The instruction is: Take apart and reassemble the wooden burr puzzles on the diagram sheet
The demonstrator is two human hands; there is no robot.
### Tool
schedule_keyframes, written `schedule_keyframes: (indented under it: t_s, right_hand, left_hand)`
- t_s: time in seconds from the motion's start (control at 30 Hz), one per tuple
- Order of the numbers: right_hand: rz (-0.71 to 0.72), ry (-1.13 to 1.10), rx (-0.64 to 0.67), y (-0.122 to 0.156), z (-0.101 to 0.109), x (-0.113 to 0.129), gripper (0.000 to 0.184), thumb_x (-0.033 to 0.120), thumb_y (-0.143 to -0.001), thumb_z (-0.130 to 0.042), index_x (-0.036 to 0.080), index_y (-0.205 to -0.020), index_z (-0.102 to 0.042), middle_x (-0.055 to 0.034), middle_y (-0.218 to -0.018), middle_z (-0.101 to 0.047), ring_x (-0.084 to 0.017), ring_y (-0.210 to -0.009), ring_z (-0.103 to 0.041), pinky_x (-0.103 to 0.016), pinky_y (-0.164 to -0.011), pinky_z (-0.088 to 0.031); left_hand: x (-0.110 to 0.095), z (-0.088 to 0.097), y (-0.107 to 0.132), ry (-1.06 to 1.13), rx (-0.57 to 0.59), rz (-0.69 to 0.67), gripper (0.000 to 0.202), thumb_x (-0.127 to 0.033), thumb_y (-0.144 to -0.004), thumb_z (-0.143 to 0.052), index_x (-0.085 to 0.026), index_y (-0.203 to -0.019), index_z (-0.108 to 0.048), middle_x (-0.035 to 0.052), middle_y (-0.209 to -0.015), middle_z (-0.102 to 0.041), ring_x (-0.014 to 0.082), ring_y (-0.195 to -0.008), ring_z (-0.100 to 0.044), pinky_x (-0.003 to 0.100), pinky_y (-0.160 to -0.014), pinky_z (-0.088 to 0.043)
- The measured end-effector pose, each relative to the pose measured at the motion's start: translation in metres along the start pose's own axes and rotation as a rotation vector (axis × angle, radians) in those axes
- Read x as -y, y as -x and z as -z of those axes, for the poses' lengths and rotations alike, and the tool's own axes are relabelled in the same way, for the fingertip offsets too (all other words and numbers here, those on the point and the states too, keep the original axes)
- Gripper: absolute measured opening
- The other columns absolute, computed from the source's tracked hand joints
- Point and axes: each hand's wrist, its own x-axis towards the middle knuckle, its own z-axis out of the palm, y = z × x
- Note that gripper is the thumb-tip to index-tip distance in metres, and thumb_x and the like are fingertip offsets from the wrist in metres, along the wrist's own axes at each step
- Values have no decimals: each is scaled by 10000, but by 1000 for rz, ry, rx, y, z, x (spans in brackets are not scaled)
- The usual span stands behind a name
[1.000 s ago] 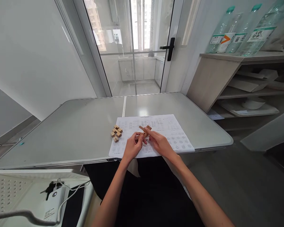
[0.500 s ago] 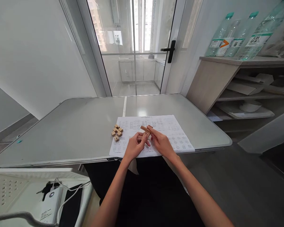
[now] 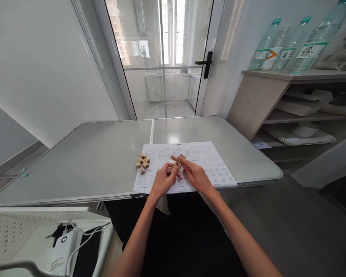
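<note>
Over a printed paper sheet (image 3: 219,167), both hands come together around small wooden puzzle pieces. My left hand (image 3: 163,179) is closed on a wooden piece, mostly covered by its fingers. Between the thumb and fingers of my right hand (image 3: 198,175) is a wooden stick (image 3: 174,158), its left end pointing outward. Another piece end (image 3: 182,156) shows just beyond the right fingertips. How the pieces fit together is hidden by the fingers. Left of the hands, several loose wooden blocks (image 3: 142,163) lie clustered on the sheet's left edge, some with dark markings.
The grey folding table (image 3: 103,157) carries the sheet near its front edge. At lower left, a white basket (image 3: 31,215) holds a power bank (image 3: 62,250), cables and a dark flat object. Plastic bottles (image 3: 288,54) stand on a wooden shelf (image 3: 256,92) at right. A glass door is beyond.
The stick in my right hand has shifted slightly left and down, and the piece end beyond the fingertips shows more. The left hand keeps its hold. The camera view has tilted a little.
</note>
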Motion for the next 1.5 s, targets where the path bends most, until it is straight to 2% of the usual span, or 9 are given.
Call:
schedule_keyframes:
  t_s: [0.2, 0.37, 0.6, 0.67, 0.8, 1.0, 1.23, 1.33, 1.5]
  right_hand:
    - [31, 62, -1, 0, 0, 1, 516, 259, -1072, -401, 386, -1560, -510, -48, -1189, -757, -244, -933, -723, -398, -833, -587]
    - [36, 36, -12, 0, -1, 0, 508, 258, -1068, -406, 383, -1546, -527, -43, -1154, -762, -235, -912, -730, -395, -835, -593]
    - [15, -72, -116, -18, 8, 11, 446, 329, -1082, -421, 341, -1494, -591, -55, -1369, -716, -213, -838, -735, -389, -809, -598]
    - [1, -111, -173, -29, 16, 21, 435, 353, -1079, -436, 327, -1479, -603, -58, -1408, -695, -210, -849, -740, -362, -758, -595]
    - [-73, -221, -251, -50, 33, 43, 426, 393, -1072, -459, 292, -1454, -619, -57, -1206, -772, -195, -806, -736, -334, -706, -576]
    - [-114, -301, -300, -48, 45, 53, 415, 424, -1063, -480, 304, -1431, -629, -49, -1225, -756, -189, -799, -731, -342, -708, -571]
    - [-153, -294, -255, -22, 49, 37, 425, 456, -1063, -485, 298, -1426, -639, -58, -1131, -773, -208, -815, -731, -344, -687, -572]
    - [-173, -298, -259, -19, 52, 31, 431, 471, -1057, -499, 295, -1422, -646, -57, -1067, -773, -213, -820, -724, -344, -687, -567]
    - [-175, -389, -252, -17, 54, 26, 425, 482, -1051, -521, 281, -1401, -653, -69, -1169, -752, -197, -824, -720, -337, -703, -561]
  left_hand:
    - [-1, 1, 1, -3, 5, 10, 406, -593, -1003, -561, -190, -975, -603, 45, -763, -776, 140, -559, -572, 279, -623, -475]
    - [2, 1, 0, -3, -1, -8, 412, -595, -1008, -553, -188, -1001, -618, 39, -754, -769, 137, -555, -562, 274, -630, -471]
    - [8, 2, 0, -147, -164, -33, 505, -613, -1075, -335, -197, -1075, -621, -2, -700, -697, 141, -528, -562, 269, -584, -446]
    - [7, 3, -1, -232, -243, -47, 493, -588, -1082, -323, -200, -1070, -628, -1, -713, -667, 156, -581, -582, 274, -599, -439]
    - [5, 5, -12, -435, -327, -59, 331, -498, -1024, -512, -197, -1107, -623, 40, -864, -663, 220, -785, -631, 326, -727, -465]
    - [9, 4, -35, -667, -239, -35, 224, -362, -852, -727, -167, -944, -668, 152, -1069, -655, 358, -1097, -600, 463, -960, -441]
    - [2, 8, -48, -613, -132, -7, 202, -361, -862, -714, -206, -790, -607, 98, -841, -677, 327, -946, -637, 429, -871, -444]
    - [-3, 15, -51, -468, -79, -8, 199, -408, -911, -663, -215, -864, -645, 64, -837, -705, 259, -815, -660, 364, -769, -473]
    - [-14, 17, -46, -151, -94, 7, 441, -630, -971, -528, -204, -1031, -621, 58, -929, -713, 150, -611, -615, 269, -552, -451]
